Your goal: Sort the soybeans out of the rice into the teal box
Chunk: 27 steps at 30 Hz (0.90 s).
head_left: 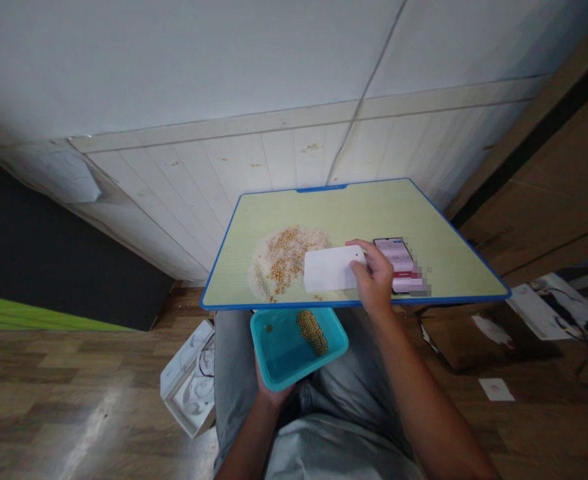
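Observation:
My right hand (pixel 374 273) grips a flat white rectangular board (pixel 330 269) with a small hole near its corner, thumb on top. The board is over the pale green tabletop, at the right side of a spread heap of white rice-like grains (pixel 259 267) mixed with yellow-brown beans or kernels (pixel 283 265). Below the table's front edge, my left hand (pixel 274 392) holds a turquoise plastic tub (pixel 284 357) from beneath; most of its fingers are hidden. Inside the tub, a clump of yellow-brown kernels (pixel 313 332) lies toward the right, with a few more at the left.
The small table (pixel 374 207) has a blue rim and stands against the white wall. A phone (pixel 394 260) lies on it right of my hand. An open white box (pixel 191 380) is on the floor at left; cardboard and cables (pixel 569 313) lie at right.

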### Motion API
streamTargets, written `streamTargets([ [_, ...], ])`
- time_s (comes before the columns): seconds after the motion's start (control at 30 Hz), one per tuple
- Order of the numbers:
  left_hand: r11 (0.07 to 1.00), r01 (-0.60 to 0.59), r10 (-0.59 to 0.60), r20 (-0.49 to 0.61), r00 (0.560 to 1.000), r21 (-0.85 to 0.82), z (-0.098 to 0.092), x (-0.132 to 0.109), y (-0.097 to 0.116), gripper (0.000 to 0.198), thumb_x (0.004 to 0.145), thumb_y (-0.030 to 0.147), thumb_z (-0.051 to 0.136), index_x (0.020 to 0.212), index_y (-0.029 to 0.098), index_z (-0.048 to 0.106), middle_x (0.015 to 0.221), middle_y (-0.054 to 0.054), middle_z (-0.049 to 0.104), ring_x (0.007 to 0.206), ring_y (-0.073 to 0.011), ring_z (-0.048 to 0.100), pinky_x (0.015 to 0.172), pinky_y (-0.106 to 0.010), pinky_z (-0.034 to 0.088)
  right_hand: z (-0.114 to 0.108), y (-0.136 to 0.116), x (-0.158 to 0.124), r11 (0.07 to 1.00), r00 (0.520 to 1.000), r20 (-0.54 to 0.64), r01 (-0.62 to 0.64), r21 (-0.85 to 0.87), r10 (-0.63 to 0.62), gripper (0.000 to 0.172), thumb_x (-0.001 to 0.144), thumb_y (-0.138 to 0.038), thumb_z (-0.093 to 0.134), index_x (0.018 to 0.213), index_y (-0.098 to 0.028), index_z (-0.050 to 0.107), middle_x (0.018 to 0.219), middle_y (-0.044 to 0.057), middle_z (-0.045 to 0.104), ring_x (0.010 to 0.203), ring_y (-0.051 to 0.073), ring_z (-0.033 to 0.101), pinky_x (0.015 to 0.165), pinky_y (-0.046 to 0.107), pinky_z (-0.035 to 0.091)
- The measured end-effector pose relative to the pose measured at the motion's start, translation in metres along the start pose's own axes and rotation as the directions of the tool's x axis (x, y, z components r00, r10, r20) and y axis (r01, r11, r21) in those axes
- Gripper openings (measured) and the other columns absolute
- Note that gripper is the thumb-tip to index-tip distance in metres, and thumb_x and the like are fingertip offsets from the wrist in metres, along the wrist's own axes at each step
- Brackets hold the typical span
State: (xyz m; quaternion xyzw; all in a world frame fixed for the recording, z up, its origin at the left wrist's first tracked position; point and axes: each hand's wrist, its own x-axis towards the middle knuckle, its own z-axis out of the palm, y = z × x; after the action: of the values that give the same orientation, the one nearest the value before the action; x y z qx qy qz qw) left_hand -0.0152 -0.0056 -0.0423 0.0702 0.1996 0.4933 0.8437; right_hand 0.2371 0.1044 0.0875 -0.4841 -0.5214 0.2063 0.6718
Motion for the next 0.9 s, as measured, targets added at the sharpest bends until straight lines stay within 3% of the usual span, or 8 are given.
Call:
streamTargets([
  [0.1,1.0,-0.004,0.007,-0.191,0.982,0.012,0.015,-0.001,0.0,0.065,0.113,0.049,0.024,0.118,0.032,0.087,0.126,0.003,0.087,0.133,-0.029,0.073,0.13,-0.048,0.047,0.0,-0.001,-0.002,0.998,0.999,-0.018,0.035,-0.057,-0.036,0.038,0.078,-0.019,0.059,0.108,-0.024,0.081,0.107,0.004,0.084,0.099,0.027,0.076,0.087,0.038,0.059],
  [0.23,0.996,0.001,0.041,-0.477,0.878,0.088,0.034,-0.001,0.0,0.057,0.111,0.052,0.034,0.12,0.029,0.085,0.123,-0.001,0.088,0.136,-0.0311,0.072,0.126,-0.05,0.052,0.0,-0.001,-0.004,0.992,0.996,-0.048,0.064,-0.105,-0.07,0.041,0.076,-0.018,0.057,0.107,-0.024,0.083,0.105,0.003,0.085,0.097,0.026,0.077,0.082,0.036,0.06],
  [0.33,0.992,0.024,0.048,-0.536,0.843,0.127,0.04,-0.002,0.001,0.057,0.111,0.055,0.034,0.125,0.03,0.083,0.127,-0.002,0.087,0.14,-0.0297,0.07,0.123,-0.046,0.055,0.0,0.001,-0.004,0.994,0.997,-0.054,0.058,-0.097,-0.063,0.041,0.075,-0.018,0.056,0.105,-0.022,0.084,0.102,0.003,0.085,0.094,0.026,0.077,0.078,0.034,0.059],
  [0.53,0.996,0.032,0.012,-0.49,0.872,0.081,0.036,-0.001,0.002,0.064,0.111,0.057,0.028,0.116,0.032,0.087,0.132,-0.001,0.086,0.141,-0.0306,0.069,0.129,-0.05,0.049,0.0,0.002,-0.004,0.998,0.996,-0.073,0.039,-0.058,-0.043,0.039,0.076,-0.019,0.056,0.103,-0.022,0.084,0.1,0.004,0.085,0.089,0.025,0.076,0.075,0.033,0.058],
  [0.63,0.997,0.04,-0.017,-0.31,0.951,0.067,0.021,0.001,0.002,0.07,0.111,0.06,0.023,0.116,0.034,0.088,0.135,0.001,0.084,0.137,-0.0288,0.072,0.133,-0.049,0.042,0.0,0.003,-0.002,0.998,0.993,-0.112,0.039,-0.053,-0.045,0.038,0.077,-0.019,0.056,0.104,-0.021,0.083,0.102,0.004,0.084,0.092,0.025,0.076,0.081,0.035,0.06],
  [0.7,0.999,0.032,-0.027,-0.141,0.99,0.034,0.008,0.002,0.001,0.071,0.11,0.063,0.024,0.12,0.035,0.088,0.137,0.002,0.083,0.136,-0.0282,0.072,0.138,-0.048,0.032,0.001,0.004,-0.001,0.998,0.992,-0.12,0.034,-0.051,-0.04,0.037,0.077,-0.019,0.057,0.105,-0.021,0.082,0.103,0.004,0.084,0.093,0.026,0.076,0.085,0.037,0.061],
  [0.8,1.0,0.023,-0.022,-0.031,0.999,0.015,-0.007,0.004,-0.001,0.069,0.109,0.064,0.024,0.13,0.036,0.084,0.144,0.003,0.079,0.143,-0.0274,0.068,0.142,-0.046,0.014,0.001,0.005,-0.001,0.999,0.992,-0.122,0.019,-0.042,-0.024,0.036,0.079,-0.02,0.058,0.107,-0.021,0.08,0.104,0.004,0.083,0.093,0.025,0.076,0.085,0.037,0.06],
  [0.9,1.0,0.026,-0.026,0.02,0.999,0.001,-0.013,0.003,-0.001,0.071,0.11,0.061,0.02,0.131,0.035,0.083,0.143,0.004,0.079,0.141,-0.0254,0.069,0.142,-0.043,0.004,0.0,0.006,-0.001,1.0,0.993,-0.12,0.003,-0.023,-0.006,0.035,0.08,-0.021,0.058,0.108,-0.021,0.079,0.106,0.005,0.082,0.093,0.025,0.075,0.084,0.036,0.059],
])
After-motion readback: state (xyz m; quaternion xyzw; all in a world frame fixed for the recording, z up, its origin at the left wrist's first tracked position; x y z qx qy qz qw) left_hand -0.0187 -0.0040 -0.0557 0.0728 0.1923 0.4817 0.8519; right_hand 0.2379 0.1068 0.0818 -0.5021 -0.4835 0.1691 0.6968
